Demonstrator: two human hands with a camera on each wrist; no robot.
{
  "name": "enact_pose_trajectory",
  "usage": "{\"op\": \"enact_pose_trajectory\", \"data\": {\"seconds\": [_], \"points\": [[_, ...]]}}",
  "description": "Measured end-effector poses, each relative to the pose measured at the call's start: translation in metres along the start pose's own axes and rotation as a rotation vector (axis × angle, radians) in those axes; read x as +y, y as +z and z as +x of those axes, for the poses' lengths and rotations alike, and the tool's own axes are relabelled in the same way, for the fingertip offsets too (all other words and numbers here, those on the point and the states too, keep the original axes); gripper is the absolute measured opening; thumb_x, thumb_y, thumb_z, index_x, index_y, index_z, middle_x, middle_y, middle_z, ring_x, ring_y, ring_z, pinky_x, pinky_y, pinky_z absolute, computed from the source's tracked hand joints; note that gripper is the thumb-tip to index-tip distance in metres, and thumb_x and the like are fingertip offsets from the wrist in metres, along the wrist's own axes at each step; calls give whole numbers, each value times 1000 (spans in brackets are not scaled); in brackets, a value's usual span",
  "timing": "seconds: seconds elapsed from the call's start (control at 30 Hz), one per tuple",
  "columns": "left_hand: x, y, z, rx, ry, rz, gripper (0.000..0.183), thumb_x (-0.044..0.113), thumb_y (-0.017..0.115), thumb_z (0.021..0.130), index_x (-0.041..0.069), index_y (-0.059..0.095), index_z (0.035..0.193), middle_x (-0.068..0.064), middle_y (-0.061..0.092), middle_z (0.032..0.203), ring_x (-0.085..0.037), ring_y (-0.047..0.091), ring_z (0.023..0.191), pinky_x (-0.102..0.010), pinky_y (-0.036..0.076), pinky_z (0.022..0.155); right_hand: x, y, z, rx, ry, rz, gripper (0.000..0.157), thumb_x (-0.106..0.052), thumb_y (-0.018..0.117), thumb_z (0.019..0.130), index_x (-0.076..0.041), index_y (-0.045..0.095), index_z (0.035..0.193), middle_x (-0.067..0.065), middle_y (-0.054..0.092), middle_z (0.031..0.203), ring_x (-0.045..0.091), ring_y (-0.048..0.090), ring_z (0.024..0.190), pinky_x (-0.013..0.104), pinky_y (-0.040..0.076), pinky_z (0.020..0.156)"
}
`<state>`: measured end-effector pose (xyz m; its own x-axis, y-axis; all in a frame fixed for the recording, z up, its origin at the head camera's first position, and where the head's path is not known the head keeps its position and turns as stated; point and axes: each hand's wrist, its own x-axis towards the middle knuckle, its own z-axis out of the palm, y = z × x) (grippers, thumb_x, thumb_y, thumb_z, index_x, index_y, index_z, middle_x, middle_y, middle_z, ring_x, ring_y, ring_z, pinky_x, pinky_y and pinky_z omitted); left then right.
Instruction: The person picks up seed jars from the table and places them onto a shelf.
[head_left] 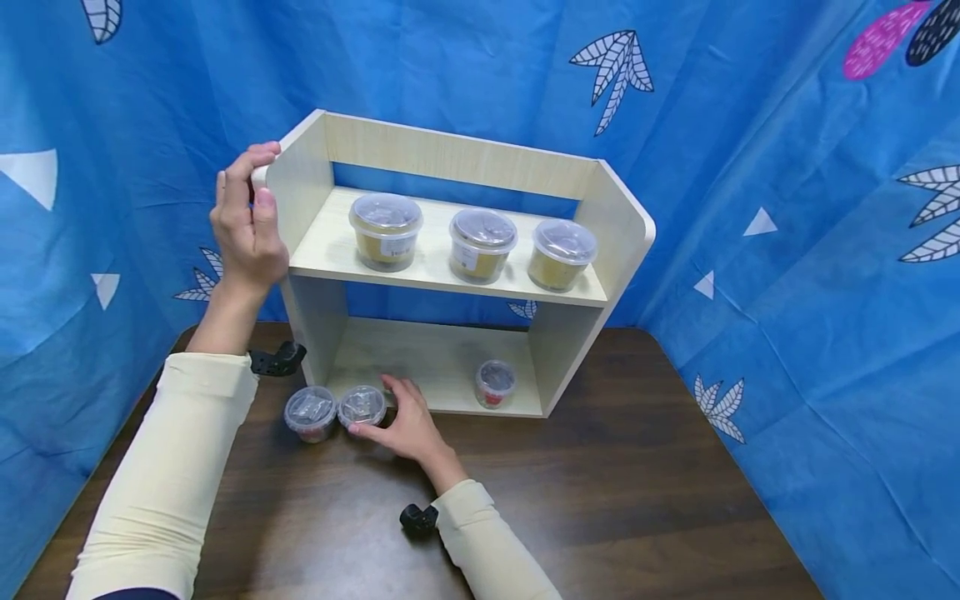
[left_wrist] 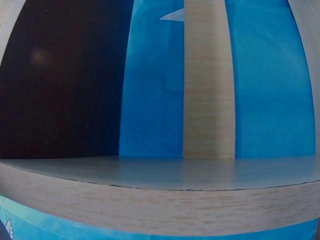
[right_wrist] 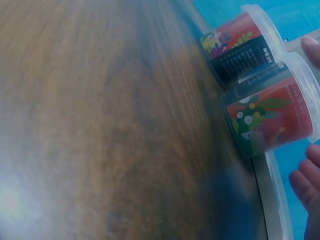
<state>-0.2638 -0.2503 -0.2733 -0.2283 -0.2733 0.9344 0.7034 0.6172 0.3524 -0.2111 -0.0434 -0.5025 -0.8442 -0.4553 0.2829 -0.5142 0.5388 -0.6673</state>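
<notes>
A small wooden shelf point(head_left: 450, 287) with two levels stands tilted in the head view. The left hand point(head_left: 251, 225) grips the upper front edge of its left side panel point(left_wrist: 160, 207). Below that panel, two small clear-lidded tubs stand side by side on the table. The right hand point(head_left: 408, 425) reaches around the right-hand tub point(head_left: 362, 406), thumb and fingers on opposite sides. In the right wrist view this tub point(right_wrist: 270, 117) has a red printed label, and a gap shows between it and the lower fingers point(right_wrist: 302, 185). The other tub point(head_left: 311, 410) touches it on the left.
Three larger tubs with yellow contents, the middle one point(head_left: 482, 246) among them, stand on the upper level. A small tub point(head_left: 495, 383) sits at the lower level's right end. The dark wooden table point(head_left: 600, 500) extends in front, with blue curtain point(head_left: 480, 75) behind and beside.
</notes>
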Motion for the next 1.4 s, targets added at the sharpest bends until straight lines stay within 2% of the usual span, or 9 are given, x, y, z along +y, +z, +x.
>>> {"op": "enact_pose_trajectory", "data": {"seconds": [0.4, 0.6, 0.97, 1.4], "points": [[-3, -2, 0, -5, 7, 1, 50, 26, 38, 87, -7, 56, 120, -13, 63, 128, -23, 55, 120, -36, 45, 99, 3, 7, -2, -18, -2, 36, 81, -45, 81, 77, -8, 49, 142, 7, 59, 127, 18, 55, 117, 33, 45, 100], [0, 0, 1, 8, 6, -16, 49, 25, 38, 88, -8, 55, 119, -14, 63, 127, -22, 55, 120, -36, 45, 100, 3, 8, -1, -30, -7, 42, 82, -45, 81, 77, -7, 49, 143, 9, 58, 133, 22, 54, 122, 37, 45, 101], [-4, 0, -1, -5, 9, -6, 48, 25, 38, 88, -7, 55, 120, -13, 63, 128, -22, 55, 121, -37, 45, 101, 8, 13, -4, -53, -8, 29, 80, -43, 81, 77, -8, 49, 142, 9, 56, 139, 22, 52, 127, 36, 42, 105], [5, 1, 0, 18, 7, -18, 49, 25, 37, 87, -9, 55, 118, -15, 63, 126, -26, 55, 117, -37, 46, 100, 4, 9, -5, -61, 20, 42, 78, -45, 80, 78, -8, 51, 140, 7, 58, 135, 20, 54, 124, 34, 43, 103]]}}
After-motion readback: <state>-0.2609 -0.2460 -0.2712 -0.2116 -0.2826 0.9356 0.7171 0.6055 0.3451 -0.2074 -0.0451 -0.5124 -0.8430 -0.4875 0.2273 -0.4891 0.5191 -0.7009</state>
